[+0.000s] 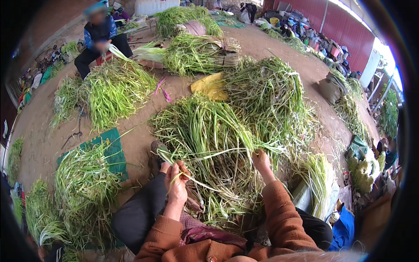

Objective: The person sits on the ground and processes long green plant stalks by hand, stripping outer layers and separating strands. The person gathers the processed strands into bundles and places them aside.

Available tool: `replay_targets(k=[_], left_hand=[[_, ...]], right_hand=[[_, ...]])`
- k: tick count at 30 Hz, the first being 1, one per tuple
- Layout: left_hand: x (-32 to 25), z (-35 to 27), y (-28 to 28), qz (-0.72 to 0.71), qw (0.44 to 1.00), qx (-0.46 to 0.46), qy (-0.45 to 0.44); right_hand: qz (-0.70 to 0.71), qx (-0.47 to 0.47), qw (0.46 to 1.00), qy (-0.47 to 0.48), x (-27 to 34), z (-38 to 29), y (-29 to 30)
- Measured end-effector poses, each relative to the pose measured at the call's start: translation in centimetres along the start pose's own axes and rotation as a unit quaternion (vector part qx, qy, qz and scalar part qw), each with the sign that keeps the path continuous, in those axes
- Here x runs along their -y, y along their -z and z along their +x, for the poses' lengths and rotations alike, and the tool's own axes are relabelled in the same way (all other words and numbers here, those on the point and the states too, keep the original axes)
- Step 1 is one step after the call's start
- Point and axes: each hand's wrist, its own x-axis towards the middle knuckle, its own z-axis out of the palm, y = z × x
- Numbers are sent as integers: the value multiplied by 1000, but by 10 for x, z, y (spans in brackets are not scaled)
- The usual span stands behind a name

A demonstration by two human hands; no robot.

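Before me lies a large pile of long green leafy stalks [209, 131], with pale stems and dry strands mixed in. My left hand [176, 180] is closed around a few of these stalks above the pile's near left side. At the pile's right side, my right hand [261, 160] has its fingers closed on a pale stalk end. Long pale strands stretch between the two hands. A neater bunch of pale green stalks [319, 183] rests right of my right forearm, on a light sheet.
A heap of stalks [268, 98] adjoins the pile at upper right. More heaps [86, 190] lie at left on a green sack [116, 154]. A yellow sack [209, 86] is beyond the pile. A seated person [100, 36] holds stalks at upper left. A blue cloth [342, 229] lies at lower right.
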Motion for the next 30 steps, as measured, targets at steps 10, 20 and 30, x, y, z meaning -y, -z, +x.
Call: replay_targets(k=[10, 20, 30], left_hand=[[45, -15, 7, 199, 968, 95, 117], [63, -14, 18, 258, 948, 116, 148], [55, -11, 15, 90, 979, 23, 179]], right_hand=[[442, 481, 750, 107, 119, -103, 4], [576, 366, 730, 45, 132, -125, -31], [588, 159, 785, 117, 126, -140, -45]])
